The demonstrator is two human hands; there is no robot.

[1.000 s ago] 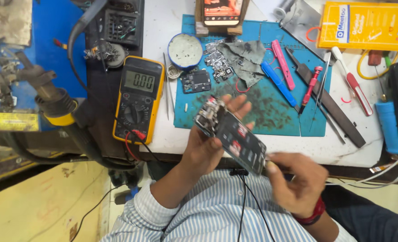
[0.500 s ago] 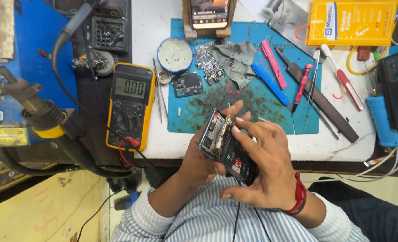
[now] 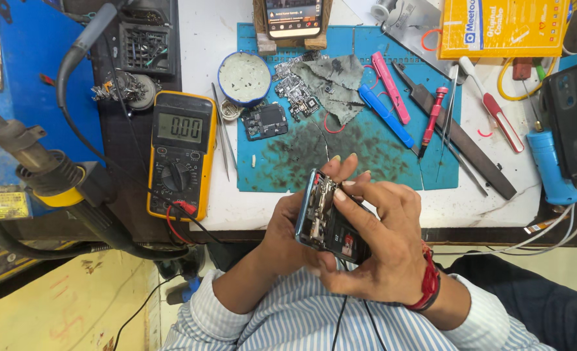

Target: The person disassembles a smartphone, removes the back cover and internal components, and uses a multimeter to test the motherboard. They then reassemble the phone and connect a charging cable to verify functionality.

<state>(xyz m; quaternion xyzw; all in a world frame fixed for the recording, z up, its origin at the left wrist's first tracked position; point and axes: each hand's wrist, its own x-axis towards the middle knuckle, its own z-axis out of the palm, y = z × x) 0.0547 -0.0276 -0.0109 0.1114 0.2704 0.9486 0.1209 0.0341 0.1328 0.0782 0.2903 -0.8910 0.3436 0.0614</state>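
Left of the teal repair mat [image 3: 366,170] the yellow multimeter [image 3: 181,153] sits untouched, while just below the mat your left hand [image 3: 287,229] cradles the opened smartphone [image 3: 327,218] and your right hand [image 3: 383,244], off to the side a second ago, now closes over it, fingertips pressing its exposed internals.

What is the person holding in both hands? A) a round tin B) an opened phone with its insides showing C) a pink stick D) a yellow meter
B: both the left hand and the right hand wrap around the opened phone, whose inner parts are bare, while the yellow meter, the pink stick and the round tin lie untouched on the bench.
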